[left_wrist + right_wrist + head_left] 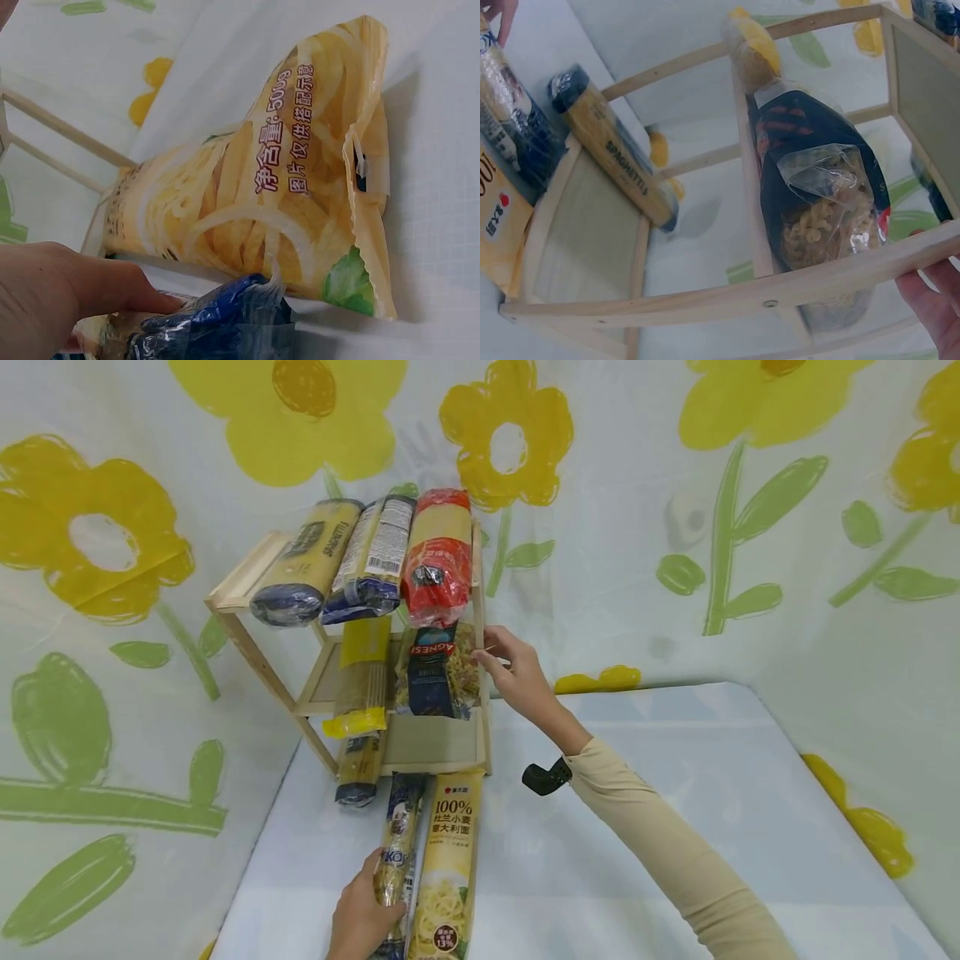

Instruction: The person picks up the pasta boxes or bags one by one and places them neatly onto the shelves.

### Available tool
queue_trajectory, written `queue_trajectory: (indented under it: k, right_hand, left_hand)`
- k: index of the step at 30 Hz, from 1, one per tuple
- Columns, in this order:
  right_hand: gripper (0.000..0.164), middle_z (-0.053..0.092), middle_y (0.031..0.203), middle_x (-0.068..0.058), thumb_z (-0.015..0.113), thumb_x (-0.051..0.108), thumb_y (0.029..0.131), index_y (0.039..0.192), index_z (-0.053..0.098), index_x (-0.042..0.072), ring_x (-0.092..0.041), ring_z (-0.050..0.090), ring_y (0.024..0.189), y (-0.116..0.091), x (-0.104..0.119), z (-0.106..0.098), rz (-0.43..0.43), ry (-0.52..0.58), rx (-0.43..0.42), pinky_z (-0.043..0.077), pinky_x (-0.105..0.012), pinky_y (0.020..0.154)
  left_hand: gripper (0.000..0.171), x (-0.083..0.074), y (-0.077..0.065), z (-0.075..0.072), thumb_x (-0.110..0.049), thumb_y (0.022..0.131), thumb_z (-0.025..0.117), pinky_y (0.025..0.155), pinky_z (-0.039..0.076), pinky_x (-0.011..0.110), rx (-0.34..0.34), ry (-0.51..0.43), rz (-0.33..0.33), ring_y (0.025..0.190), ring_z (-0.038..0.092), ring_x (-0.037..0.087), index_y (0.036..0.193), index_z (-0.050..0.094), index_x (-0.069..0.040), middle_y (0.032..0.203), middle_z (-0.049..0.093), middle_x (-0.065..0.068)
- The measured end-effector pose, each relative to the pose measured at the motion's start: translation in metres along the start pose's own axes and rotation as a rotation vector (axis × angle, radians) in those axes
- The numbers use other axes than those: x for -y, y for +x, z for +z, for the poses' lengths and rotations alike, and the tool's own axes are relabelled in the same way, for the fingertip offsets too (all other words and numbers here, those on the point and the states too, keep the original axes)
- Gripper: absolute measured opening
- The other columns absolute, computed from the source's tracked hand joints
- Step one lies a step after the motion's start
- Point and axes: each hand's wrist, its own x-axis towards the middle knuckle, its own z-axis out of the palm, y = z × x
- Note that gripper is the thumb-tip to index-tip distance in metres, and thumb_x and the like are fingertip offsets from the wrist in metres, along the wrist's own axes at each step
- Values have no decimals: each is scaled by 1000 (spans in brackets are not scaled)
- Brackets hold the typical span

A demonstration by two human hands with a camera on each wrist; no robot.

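Note:
My left hand [363, 906] grips a slim clear pasta pack [399, 827] with dark blue ends, lying in front of the wooden rack [486, 739]. Right beside it is a yellow pasta packet [450, 852] with Chinese lettering; its crimped end fills much of the left wrist view. Up at the rack's right side, my right hand [519, 681] holds the upright between thumb and fingers. In the right wrist view, those fingertips [924, 300] curl at the wooden bar. Close to them on the middle shelf stands a dark blue Agnesi bag [431, 677] of twisted pasta.
Three pasta packs lie on the top shelf: a spaghetti pack [311, 556], a blue-and-white one [372, 556] and a red one [438, 556]. A yellow-banded pack [363, 672] shares the middle shelf. Another spaghetti pack [360, 768] is on the bottom shelf. A flowered cloth hangs behind.

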Motion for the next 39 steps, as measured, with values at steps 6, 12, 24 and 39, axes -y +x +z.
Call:
queue_trajectory:
  k: [6, 12, 24, 39]
  right_hand:
    - [24, 60, 99, -28, 51, -1, 96, 119, 53, -8, -42, 62, 95, 0, 0, 1, 5, -6, -8, 52, -48, 81]
    - [23, 60, 99, -29, 51, -1, 96, 117, 53, -8, -42, 62, 95, -1, 2, 0, 1, -15, -7, 53, -47, 81]
    - [24, 60, 98, -30, 51, 0, 96, 119, 53, -8, -42, 62, 94, 0, 3, -2, -7, -4, -5, 53, -48, 79]
    - [24, 62, 97, -24, 52, 0, 96, 119, 54, -7, -41, 63, 93, 1, -1, 0, 0, 7, -8, 53, -46, 79]
  left_hand:
    - [88, -2, -3, -4, -7, 65, 79, 45, 35, 33, 8, -56, 6, 53, 43, 19, 140, 33, 2, 76, 53, 7]
    - [89, -9, -2, -14, -11, 64, 83, 50, 41, 35, 22, -68, -30, 66, 53, 23, 140, 36, 2, 93, 59, 16]
    - [91, -22, 1, -33, -15, 66, 84, 52, 38, 34, -27, -73, 29, 69, 49, 23, 141, 36, -1, 99, 58, 20]
    - [88, -43, 24, -52, -8, 68, 81, 49, 44, 32, -139, -97, 159, 68, 57, 24, 143, 35, 0, 106, 58, 28]
